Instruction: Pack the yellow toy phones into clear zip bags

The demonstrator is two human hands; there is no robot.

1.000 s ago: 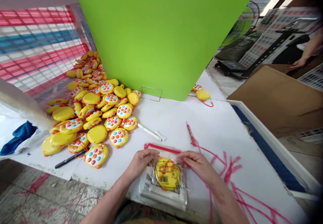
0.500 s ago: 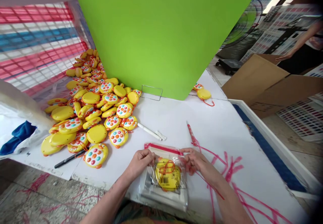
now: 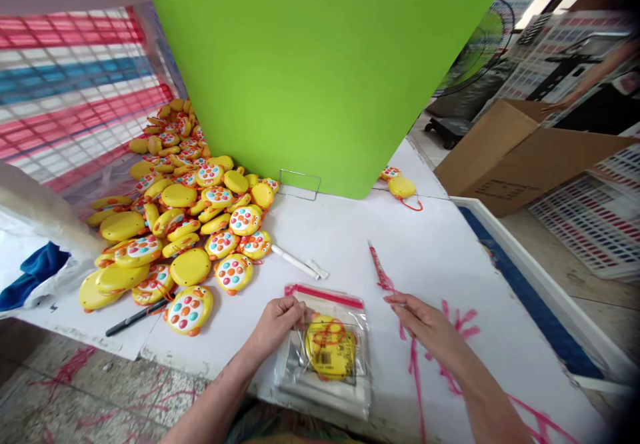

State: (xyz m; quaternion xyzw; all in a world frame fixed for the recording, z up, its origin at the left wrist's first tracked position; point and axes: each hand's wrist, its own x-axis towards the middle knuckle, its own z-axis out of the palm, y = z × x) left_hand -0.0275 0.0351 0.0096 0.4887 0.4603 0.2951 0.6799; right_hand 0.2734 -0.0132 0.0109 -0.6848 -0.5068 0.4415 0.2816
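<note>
The white table (image 3: 345, 244) lies bare between the bags (image 3: 327, 391) and the green board (image 3: 320, 77), crossed only by a white pen (image 3: 297, 262). Yellow toys (image 3: 185, 224) crowd the left side; a white frame (image 3: 540, 284) edges the right.

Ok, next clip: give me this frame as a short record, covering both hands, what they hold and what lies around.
left hand: pinches the bag at its upper left edge
right hand: open, off the bag, over the table
bag: clear, red strip on top, yellow toy inside, lying on a stack of bags
pile: loose yellow toys, left of the hands
nearby: white marker, black pen, red pen
behind: green board
right side: box; another person's arm
</note>
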